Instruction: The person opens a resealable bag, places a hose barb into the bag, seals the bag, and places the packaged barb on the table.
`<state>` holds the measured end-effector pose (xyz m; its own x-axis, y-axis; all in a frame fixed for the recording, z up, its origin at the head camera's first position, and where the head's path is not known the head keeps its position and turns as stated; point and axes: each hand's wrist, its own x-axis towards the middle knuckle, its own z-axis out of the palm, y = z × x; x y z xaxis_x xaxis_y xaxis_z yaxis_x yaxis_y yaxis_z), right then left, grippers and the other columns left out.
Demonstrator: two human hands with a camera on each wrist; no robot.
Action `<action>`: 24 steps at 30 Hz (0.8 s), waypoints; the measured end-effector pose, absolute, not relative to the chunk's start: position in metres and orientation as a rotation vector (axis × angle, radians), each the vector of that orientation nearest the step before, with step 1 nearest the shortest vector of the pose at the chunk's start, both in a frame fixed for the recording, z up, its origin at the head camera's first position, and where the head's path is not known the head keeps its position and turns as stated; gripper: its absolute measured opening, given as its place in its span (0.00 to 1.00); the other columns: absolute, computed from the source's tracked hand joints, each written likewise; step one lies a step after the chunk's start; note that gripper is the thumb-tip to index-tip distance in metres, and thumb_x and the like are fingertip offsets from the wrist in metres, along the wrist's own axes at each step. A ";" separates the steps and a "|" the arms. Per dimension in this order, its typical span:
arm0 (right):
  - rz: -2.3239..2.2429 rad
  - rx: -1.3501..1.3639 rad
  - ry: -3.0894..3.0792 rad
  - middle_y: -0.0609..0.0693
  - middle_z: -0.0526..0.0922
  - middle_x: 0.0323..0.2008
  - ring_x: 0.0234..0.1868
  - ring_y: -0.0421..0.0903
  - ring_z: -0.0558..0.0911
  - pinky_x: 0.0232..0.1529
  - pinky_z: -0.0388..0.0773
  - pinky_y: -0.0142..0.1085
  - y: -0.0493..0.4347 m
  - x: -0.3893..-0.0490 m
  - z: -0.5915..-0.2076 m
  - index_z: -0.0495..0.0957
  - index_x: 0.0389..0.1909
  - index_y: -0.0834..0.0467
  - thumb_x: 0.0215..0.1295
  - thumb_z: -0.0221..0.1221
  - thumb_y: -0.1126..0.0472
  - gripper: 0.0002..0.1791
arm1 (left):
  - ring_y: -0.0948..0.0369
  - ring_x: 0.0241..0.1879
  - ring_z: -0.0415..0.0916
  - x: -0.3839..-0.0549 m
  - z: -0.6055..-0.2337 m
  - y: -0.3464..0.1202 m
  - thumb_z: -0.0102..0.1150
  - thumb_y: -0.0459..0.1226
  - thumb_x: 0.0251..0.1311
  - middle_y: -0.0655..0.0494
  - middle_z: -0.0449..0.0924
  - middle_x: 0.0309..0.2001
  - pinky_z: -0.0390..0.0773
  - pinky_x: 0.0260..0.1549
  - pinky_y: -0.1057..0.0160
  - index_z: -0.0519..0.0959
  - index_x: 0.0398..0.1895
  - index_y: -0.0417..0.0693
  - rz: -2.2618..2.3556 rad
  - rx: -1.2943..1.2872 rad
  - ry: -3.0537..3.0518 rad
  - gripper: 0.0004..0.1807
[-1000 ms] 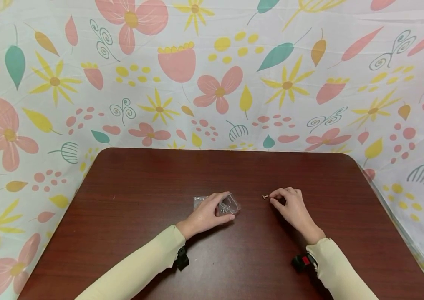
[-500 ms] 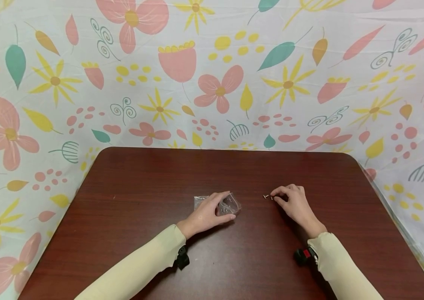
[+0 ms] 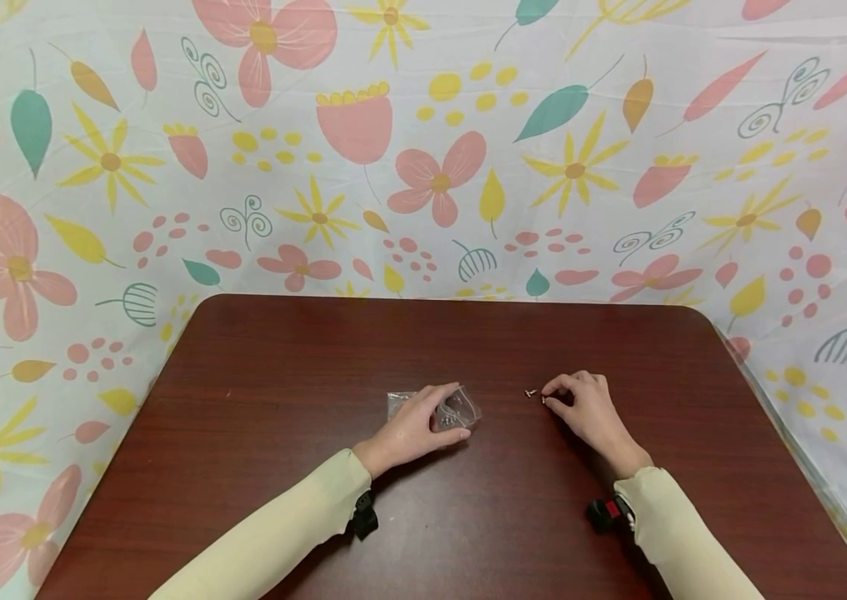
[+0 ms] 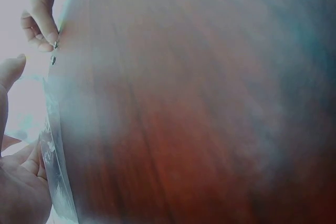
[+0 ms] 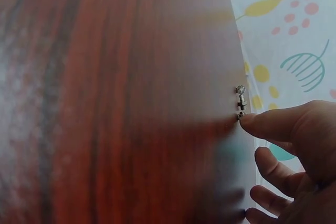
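My left hand (image 3: 412, 423) lies over a small clear plastic bag (image 3: 459, 408), thumb and fingers curved round its gaping mouth. A few tiny shiny pieces (image 3: 448, 421) show inside the bag. In the left wrist view the bag (image 4: 58, 177) stands against the fingers. To the right, my right hand (image 3: 592, 417) pinches a tiny metal screw (image 3: 543, 400) between thumb and index finger, at the tabletop. Just left of it lie small loose screws (image 3: 530, 392), their exact number unclear. In the right wrist view the pinched screw (image 5: 241, 115) sits at a fingertip, close to the loose screws (image 5: 241, 97).
Both hands work over a dark reddish-brown table (image 3: 303, 350) with rounded far corners. A floral cloth (image 3: 438, 108) hangs behind it and along the sides. A black wrist device (image 3: 603, 515) is strapped near the right sleeve, another (image 3: 363, 515) near the left.
My right hand has drawn back slightly to the right from the loose screws, and the screw at its fingertips has come apart from them. The left hand and bag have stayed still.
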<state>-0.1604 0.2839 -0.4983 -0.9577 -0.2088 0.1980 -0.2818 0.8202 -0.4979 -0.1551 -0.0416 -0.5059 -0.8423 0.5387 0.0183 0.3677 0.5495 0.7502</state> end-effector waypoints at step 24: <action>0.781 0.354 -2.902 0.55 0.81 0.36 0.42 0.56 0.75 0.59 0.61 0.56 0.282 -0.157 -0.498 0.87 0.37 0.59 0.64 0.70 0.66 0.03 | 0.68 0.32 0.73 -0.155 -0.505 -0.041 0.69 0.54 0.66 0.51 0.75 0.61 0.77 0.35 0.66 0.65 0.79 0.49 1.191 0.749 2.567 0.43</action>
<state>-0.1575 0.2823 -0.4980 -0.9661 -0.1937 0.1705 -0.2531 0.8401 -0.4798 -0.1548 -0.0408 -0.5047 -0.8478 0.5300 0.0196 0.3571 0.5432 0.7599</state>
